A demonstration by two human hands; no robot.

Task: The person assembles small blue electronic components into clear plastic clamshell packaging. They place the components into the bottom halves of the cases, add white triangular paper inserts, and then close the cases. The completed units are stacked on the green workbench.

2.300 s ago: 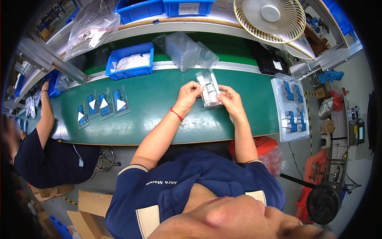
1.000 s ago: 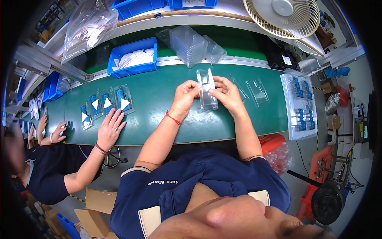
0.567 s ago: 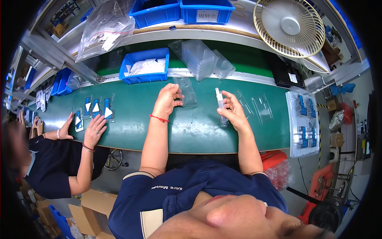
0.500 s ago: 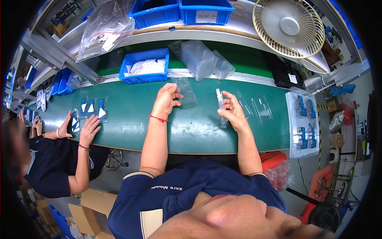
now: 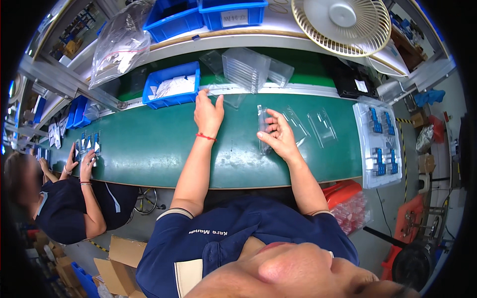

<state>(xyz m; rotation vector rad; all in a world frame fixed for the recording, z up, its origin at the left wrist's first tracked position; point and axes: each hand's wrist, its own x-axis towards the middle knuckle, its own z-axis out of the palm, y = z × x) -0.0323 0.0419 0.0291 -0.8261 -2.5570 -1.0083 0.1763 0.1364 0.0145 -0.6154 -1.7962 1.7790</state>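
Note:
My right hand (image 5: pixel 279 134) grips a narrow clear plastic tray (image 5: pixel 262 124) by its side, thumb in front and fingers behind, just above the green worktop. My left hand (image 5: pixel 208 116) is stretched forward beside the front corner of the blue bin (image 5: pixel 196 93), thumb apart from the fingers, with nothing seen in it. A loose clear plastic sheet or tray (image 5: pixel 233 100) lies just right of its fingertips; whether they touch is hard to tell. White pieces of paper or card (image 5: pixel 174 86) fill the bin. Two more clear trays (image 5: pixel 322 128) (image 5: pixel 297 124) lie right of my right hand.
Stacked clear trays (image 5: pixel 246 67) stand behind the worktop (image 5: pixel 233 166). At right, a white tray (image 5: pixel 368 180) holds blue-labelled packs. A fan (image 5: pixel 343 22) and blue bins (image 5: pixel 233 15) sit on the shelf above. A co-worker's hands (image 5: pixel 82 161) handle blue packs at left.
My left hand has reached forward toward the blue bin, and the loose clear sheet lies farther back. My right hand still holds its tray. The co-worker's hands and packs are farther left.

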